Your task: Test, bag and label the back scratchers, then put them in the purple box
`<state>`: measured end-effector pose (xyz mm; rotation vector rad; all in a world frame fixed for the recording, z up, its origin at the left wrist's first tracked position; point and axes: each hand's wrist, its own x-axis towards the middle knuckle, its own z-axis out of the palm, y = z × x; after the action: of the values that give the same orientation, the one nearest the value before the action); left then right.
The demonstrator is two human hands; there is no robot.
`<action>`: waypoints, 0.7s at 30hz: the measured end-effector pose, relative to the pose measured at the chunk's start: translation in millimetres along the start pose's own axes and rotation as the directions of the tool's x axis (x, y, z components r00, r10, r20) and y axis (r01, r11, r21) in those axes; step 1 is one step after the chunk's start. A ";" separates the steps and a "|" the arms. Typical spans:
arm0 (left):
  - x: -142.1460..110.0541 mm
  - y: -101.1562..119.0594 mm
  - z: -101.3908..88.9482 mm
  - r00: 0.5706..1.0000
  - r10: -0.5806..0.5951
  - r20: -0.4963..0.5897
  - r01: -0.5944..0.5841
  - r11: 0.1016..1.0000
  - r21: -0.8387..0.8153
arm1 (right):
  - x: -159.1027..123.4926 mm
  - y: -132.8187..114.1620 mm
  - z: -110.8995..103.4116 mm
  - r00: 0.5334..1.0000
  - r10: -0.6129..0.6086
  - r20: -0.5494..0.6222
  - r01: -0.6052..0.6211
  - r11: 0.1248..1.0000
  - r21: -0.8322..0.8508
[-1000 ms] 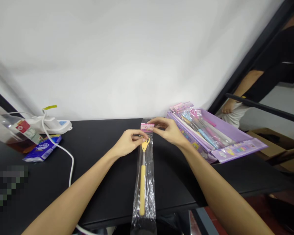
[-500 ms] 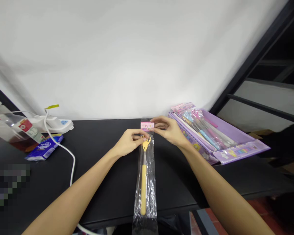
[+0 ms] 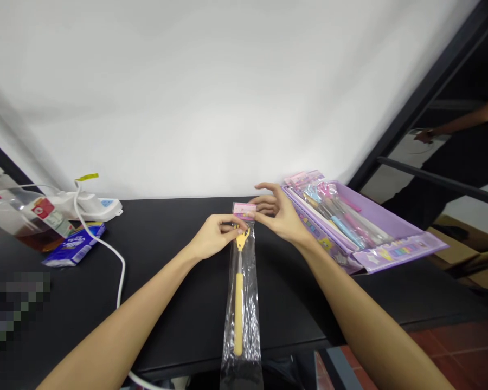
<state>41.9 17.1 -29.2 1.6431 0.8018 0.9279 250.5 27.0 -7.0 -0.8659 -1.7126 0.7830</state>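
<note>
A yellow back scratcher [image 3: 238, 303] with a claw-shaped head and a thin metal rod lies lengthwise in a clear plastic bag [image 3: 251, 292] on the black table. The bag's lower end reaches past the table's front edge. Across its top is a pink printed header [image 3: 244, 210]. My left hand [image 3: 217, 234] is closed, thumb and fingers pinching the bag by the claw head. My right hand [image 3: 280, 214] is at the header's right edge, its index finger raised away from the thumb. The thumb tip is by the header; the other fingers are bent behind it.
To the right stands an open purple box [image 3: 374, 216] of bagged scratchers. At the left are a bottle of brown liquid [image 3: 36, 216], a blue packet [image 3: 75, 244], a white power strip [image 3: 109, 207] and a white cable [image 3: 120, 260]. Another person's arm [image 3: 463, 122] shows far right.
My right index finger has lifted up off the header, and the header now looks tilted back. My left hand keeps its place. Another person has come into view at the right.
</note>
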 end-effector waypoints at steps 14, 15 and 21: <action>1.2 -2.5 -0.9 1.000 0.005 -0.012 -0.004 1.000 0.026 | 2.4 4.5 3.5 0.998 0.059 0.008 -0.058 0.992 -0.113; 1.6 -2.6 -0.9 1.000 0.006 -0.022 -0.006 1.000 0.026 | 2.2 4.8 3.5 0.997 0.072 0.017 -0.070 0.991 -0.116; 8.1 -10.1 -6.6 0.967 0.075 -0.242 -0.064 0.997 0.052 | -1.4 8.8 5.8 0.963 0.217 0.160 -0.202 0.974 -0.107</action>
<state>39.4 29.4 -36.5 1.6226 0.9410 1.1858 246.9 29.9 -16.5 -1.0811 -1.8372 0.9508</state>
